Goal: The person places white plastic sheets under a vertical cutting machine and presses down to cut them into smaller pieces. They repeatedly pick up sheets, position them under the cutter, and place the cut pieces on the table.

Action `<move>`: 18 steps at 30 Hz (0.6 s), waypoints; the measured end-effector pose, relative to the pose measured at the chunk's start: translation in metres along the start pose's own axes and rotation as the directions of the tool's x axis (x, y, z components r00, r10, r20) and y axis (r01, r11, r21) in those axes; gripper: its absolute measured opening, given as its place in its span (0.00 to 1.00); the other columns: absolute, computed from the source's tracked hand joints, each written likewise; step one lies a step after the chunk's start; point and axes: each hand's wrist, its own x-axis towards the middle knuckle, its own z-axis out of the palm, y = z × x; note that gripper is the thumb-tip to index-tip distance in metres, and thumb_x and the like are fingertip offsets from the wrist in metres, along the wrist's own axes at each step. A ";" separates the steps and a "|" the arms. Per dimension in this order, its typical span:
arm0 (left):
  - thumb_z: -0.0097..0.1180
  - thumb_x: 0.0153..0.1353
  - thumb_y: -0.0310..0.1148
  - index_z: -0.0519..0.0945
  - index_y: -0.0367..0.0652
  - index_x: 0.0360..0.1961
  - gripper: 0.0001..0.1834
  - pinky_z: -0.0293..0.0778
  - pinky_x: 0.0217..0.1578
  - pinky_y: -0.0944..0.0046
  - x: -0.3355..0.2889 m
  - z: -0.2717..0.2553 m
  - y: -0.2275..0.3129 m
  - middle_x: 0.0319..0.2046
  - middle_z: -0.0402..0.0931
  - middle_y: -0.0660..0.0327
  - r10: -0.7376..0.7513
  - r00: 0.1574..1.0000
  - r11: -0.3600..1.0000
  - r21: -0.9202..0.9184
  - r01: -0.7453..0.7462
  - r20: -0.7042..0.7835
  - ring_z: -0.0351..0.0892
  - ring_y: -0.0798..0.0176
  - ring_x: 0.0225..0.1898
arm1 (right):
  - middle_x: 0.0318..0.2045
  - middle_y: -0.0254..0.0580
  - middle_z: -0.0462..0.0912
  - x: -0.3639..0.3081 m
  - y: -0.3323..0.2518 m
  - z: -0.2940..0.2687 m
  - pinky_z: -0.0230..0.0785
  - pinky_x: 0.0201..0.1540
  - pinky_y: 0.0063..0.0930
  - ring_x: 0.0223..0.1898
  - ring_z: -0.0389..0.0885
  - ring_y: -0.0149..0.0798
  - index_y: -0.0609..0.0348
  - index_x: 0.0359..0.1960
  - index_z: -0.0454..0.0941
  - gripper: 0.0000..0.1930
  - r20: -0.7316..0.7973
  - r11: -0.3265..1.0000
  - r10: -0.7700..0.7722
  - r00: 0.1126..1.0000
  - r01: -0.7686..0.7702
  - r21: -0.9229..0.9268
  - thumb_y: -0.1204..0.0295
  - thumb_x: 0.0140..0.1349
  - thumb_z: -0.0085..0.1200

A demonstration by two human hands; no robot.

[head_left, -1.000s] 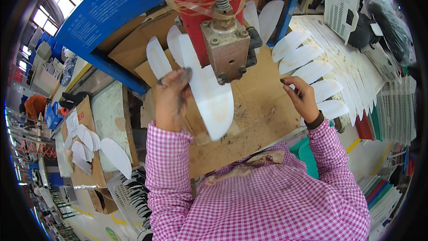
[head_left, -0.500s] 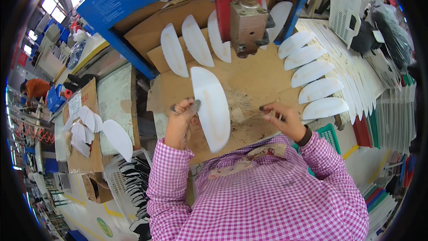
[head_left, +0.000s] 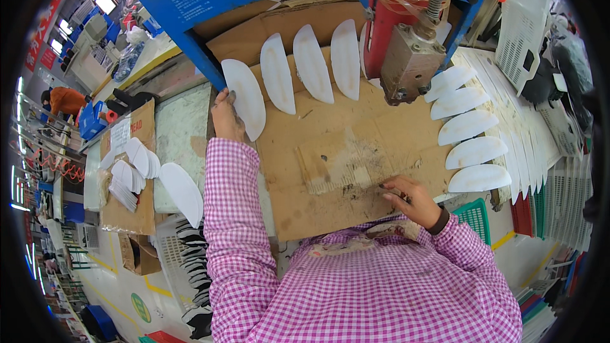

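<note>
At the left edge of the cardboard-covered work surface (head_left: 298, 209), my left hand (head_left: 227, 119) pinches a white half-moon sheet (head_left: 246, 98) by its outer edge, thumb on top. The sheet stands at the left end of a row of similar half-moon sheets (head_left: 277, 73), which lean along the back cardboard. My right hand (head_left: 410, 200) hovers over the near right of the cardboard, its dark-tipped fingers loosely bent and slightly apart, with nothing visible in them. More half-moon sheets (head_left: 469, 127), with faint brownish lines, fan out along the right side.
A red and blue press with a metal head block (head_left: 413, 57) hangs over the back right. Long white strips (head_left: 518, 127) lie beyond the right row. On the left table are stacked white pieces (head_left: 127, 174). A green basket (head_left: 473, 219) and a crate of black pieces (head_left: 181, 254) stand low down.
My left hand has carried the half-moon sheet from mid-surface to the row's far left end. My right hand stays over the near right. The view has shifted, so the press appears farther right.
</note>
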 end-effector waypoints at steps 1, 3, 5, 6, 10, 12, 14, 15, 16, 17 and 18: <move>0.44 0.57 0.18 0.75 0.38 0.39 0.11 0.76 0.38 0.63 0.007 0.002 -0.004 0.35 0.76 0.58 -0.016 1.000 1.000 0.002 0.016 -0.025 0.76 0.62 0.37 | 0.35 0.49 0.79 -0.001 0.000 0.000 0.71 0.38 0.35 0.37 0.78 0.50 0.65 0.36 0.76 0.10 0.009 0.999 0.040 0.999 -0.040 0.011 0.73 0.55 0.57; 0.44 0.56 0.20 0.75 0.38 0.40 0.11 0.76 0.38 0.63 0.019 0.004 -0.014 0.35 0.75 0.58 0.018 0.995 1.000 0.001 -0.018 -0.102 0.75 0.62 0.36 | 0.35 0.50 0.79 -0.002 0.002 -0.002 0.71 0.37 0.35 0.36 0.78 0.50 0.65 0.36 0.76 0.10 0.018 0.999 0.052 0.998 -0.052 0.012 0.73 0.55 0.58; 0.44 0.56 0.21 0.75 0.37 0.40 0.12 0.75 0.37 0.63 0.028 0.004 -0.024 0.34 0.75 0.59 0.035 0.990 0.999 0.020 -0.032 -0.139 0.75 0.63 0.34 | 0.35 0.49 0.79 -0.003 0.004 -0.004 0.71 0.37 0.35 0.35 0.78 0.50 0.65 0.37 0.76 0.10 0.024 0.998 0.060 0.998 -0.060 0.003 0.73 0.55 0.58; 0.45 0.56 0.21 0.75 0.37 0.40 0.11 0.74 0.37 0.63 0.032 0.002 -0.027 0.34 0.75 0.59 0.038 0.990 0.999 0.033 -0.034 -0.134 0.74 0.63 0.34 | 0.34 0.49 0.79 -0.004 0.005 -0.004 0.71 0.36 0.35 0.35 0.78 0.50 0.65 0.37 0.76 0.10 0.024 0.998 0.055 0.998 -0.055 -0.009 0.73 0.55 0.57; 0.46 0.56 0.22 0.73 0.35 0.42 0.12 0.73 0.36 0.64 0.044 -0.001 -0.039 0.34 0.74 0.60 0.082 0.973 0.993 0.101 -0.061 -0.215 0.73 0.64 0.34 | 0.33 0.49 0.78 -0.007 0.009 -0.007 0.70 0.35 0.35 0.33 0.78 0.50 0.64 0.37 0.76 0.09 0.057 0.997 0.077 0.995 -0.075 -0.030 0.73 0.55 0.57; 0.47 0.56 0.21 0.72 0.34 0.44 0.13 0.73 0.37 0.64 0.044 -0.003 -0.041 0.35 0.73 0.59 0.118 0.958 0.993 0.035 -0.113 -0.261 0.73 0.64 0.35 | 0.32 0.49 0.78 -0.008 0.009 -0.008 0.70 0.34 0.35 0.33 0.77 0.49 0.64 0.37 0.76 0.09 0.047 0.999 0.030 0.998 -0.029 -0.020 0.73 0.56 0.57; 0.47 0.57 0.22 0.71 0.34 0.46 0.14 0.71 0.39 0.64 0.040 -0.005 -0.038 0.36 0.72 0.59 0.143 0.946 0.990 0.021 -0.143 -0.292 0.73 0.64 0.37 | 0.33 0.49 0.78 -0.010 0.007 -0.009 0.70 0.34 0.35 0.33 0.78 0.49 0.64 0.37 0.76 0.09 0.042 1.000 0.026 0.999 -0.025 -0.014 0.73 0.56 0.56; 0.48 0.57 0.22 0.70 0.34 0.47 0.15 0.71 0.41 0.65 0.036 -0.007 -0.034 0.36 0.72 0.58 0.152 0.942 0.988 0.040 -0.147 -0.300 0.73 0.64 0.38 | 0.33 0.49 0.78 -0.011 0.006 -0.009 0.70 0.34 0.35 0.33 0.78 0.50 0.64 0.37 0.76 0.09 0.043 0.999 0.034 0.998 -0.034 -0.009 0.73 0.56 0.56; 0.48 0.57 0.23 0.69 0.34 0.47 0.15 0.70 0.42 0.65 0.030 -0.009 -0.029 0.37 0.72 0.58 0.151 0.933 0.988 0.090 -0.128 -0.327 0.72 0.64 0.39 | 0.33 0.49 0.78 -0.012 0.005 -0.010 0.70 0.34 0.35 0.33 0.78 0.50 0.64 0.38 0.76 0.09 0.044 0.999 0.042 0.998 -0.042 -0.004 0.73 0.56 0.56; 0.49 0.58 0.24 0.70 0.34 0.48 0.15 0.69 0.43 0.65 0.021 -0.012 -0.024 0.38 0.72 0.58 0.176 0.941 0.984 0.090 -0.157 -0.288 0.72 0.64 0.40 | 0.33 0.49 0.78 -0.014 0.003 -0.010 0.70 0.34 0.34 0.33 0.78 0.50 0.64 0.38 0.76 0.10 0.034 0.999 0.042 0.999 -0.042 -0.010 0.73 0.56 0.56; 0.49 0.58 0.25 0.70 0.34 0.48 0.15 0.68 0.44 0.66 0.009 -0.017 -0.018 0.39 0.72 0.58 0.192 0.945 0.979 0.120 -0.165 -0.266 0.72 0.65 0.40 | 0.34 0.49 0.78 -0.015 0.001 -0.011 0.70 0.35 0.34 0.33 0.78 0.50 0.64 0.38 0.76 0.10 0.023 0.999 0.040 0.999 -0.039 -0.016 0.73 0.56 0.57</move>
